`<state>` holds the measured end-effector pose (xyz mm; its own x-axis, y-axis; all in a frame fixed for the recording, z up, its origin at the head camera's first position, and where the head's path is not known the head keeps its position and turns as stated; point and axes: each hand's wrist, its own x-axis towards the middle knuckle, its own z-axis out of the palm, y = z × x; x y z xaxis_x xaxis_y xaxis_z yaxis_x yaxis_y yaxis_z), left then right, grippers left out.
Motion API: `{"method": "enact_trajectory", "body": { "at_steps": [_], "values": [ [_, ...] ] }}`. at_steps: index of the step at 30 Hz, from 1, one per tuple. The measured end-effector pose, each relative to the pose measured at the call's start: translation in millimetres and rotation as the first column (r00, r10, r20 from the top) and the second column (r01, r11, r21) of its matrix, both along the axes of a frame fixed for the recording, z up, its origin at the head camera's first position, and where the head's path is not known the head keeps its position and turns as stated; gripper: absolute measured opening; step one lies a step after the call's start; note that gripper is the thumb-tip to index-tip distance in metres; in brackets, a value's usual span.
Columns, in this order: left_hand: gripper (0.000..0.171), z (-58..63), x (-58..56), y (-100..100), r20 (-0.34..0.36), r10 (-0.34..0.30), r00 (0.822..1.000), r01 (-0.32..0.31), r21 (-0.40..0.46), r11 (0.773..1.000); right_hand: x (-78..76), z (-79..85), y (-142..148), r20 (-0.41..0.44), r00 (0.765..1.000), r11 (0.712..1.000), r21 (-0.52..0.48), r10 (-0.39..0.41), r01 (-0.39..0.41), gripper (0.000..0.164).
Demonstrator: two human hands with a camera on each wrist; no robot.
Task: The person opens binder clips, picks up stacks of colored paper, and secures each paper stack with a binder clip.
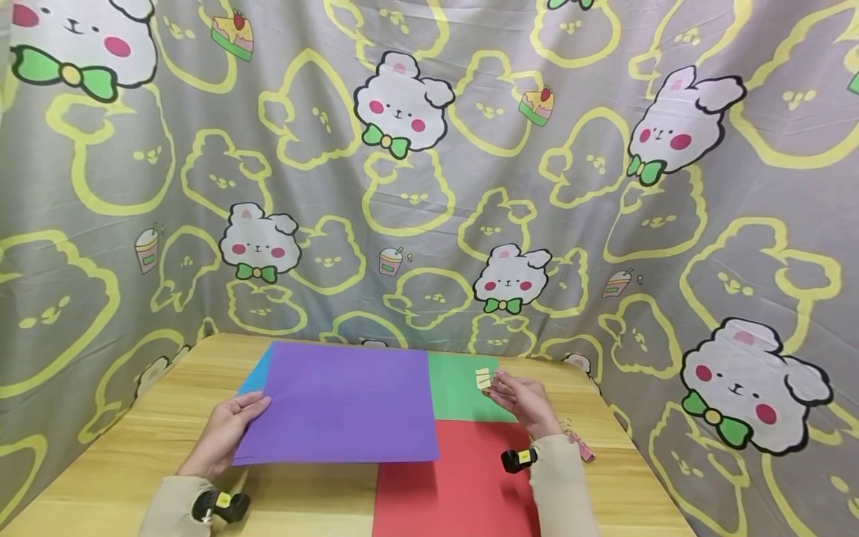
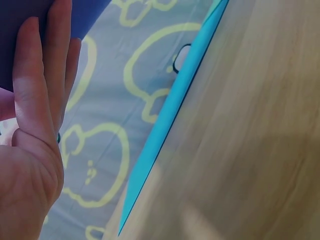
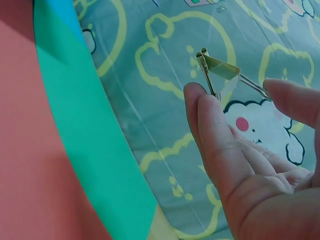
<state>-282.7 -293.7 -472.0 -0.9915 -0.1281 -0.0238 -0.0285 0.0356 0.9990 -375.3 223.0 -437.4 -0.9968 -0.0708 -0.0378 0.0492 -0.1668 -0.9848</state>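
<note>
My left hand (image 1: 221, 432) pinches the left edge of a purple sheet of paper (image 1: 349, 403), thumb on top and fingers underneath. The purple sheet is raised and tilted above the table, and more than one layer shows along its lower edge. In the left wrist view the straight fingers (image 2: 32, 75) lie behind the dark purple sheet (image 2: 25, 45). Over at the right, my right hand (image 1: 526, 403) holds a gold binder clip (image 1: 483, 379) by its wire handles, between thumb and fingertips. The right wrist view shows the clip's gold body (image 3: 222, 67) beyond the fingertips.
A blue sheet (image 1: 255, 377) shows behind the purple one, a green sheet (image 1: 463, 384) lies at the back, and a red sheet (image 1: 456, 485) at the front. Beside the right wrist lies a pink clip (image 1: 586, 450) on the wooden table (image 1: 637, 477). A patterned curtain (image 1: 429, 186) surrounds the table.
</note>
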Motion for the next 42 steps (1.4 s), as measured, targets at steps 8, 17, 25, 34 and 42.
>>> {"method": "enact_trajectory", "body": {
  "at_steps": [8, 17, 25, 34, 42],
  "values": [
    [0.070, 0.0, -0.4, 3.8, 0.013, 0.006, 1.000, -0.006, -0.003, 1.000, 1.6, -3.6, -16.7, -0.015, 1.000, 0.999, 0.029, 0.026, -0.026, 0.049],
    [0.070, -0.5, -1.7, 8.6, 0.026, -0.006, 1.000, 0.005, 0.024, 1.000, 3.4, -7.7, -28.5, -0.007, 0.998, 0.997, 0.043, 0.069, -0.069, 0.050],
    [0.069, -0.2, -1.5, 12.4, 0.029, -0.005, 1.000, 0.004, 0.027, 1.000, 3.9, -6.8, -38.0, -0.006, 0.997, 0.997, 0.022, 0.075, -0.075, 0.052],
    [0.067, -2.3, -4.1, 15.9, 0.011, -0.007, 1.000, 0.006, 0.032, 0.999, 7.1, -3.4, -47.0, -0.003, 0.995, 0.995, -0.009, 0.096, -0.096, 0.052],
    [0.065, -3.3, -7.1, 16.1, 0.028, -0.011, 1.000, 0.010, 0.034, 0.999, 10.6, -1.7, -51.5, -0.015, 0.987, 0.986, -0.036, 0.162, -0.162, 0.048]
  ]
}}
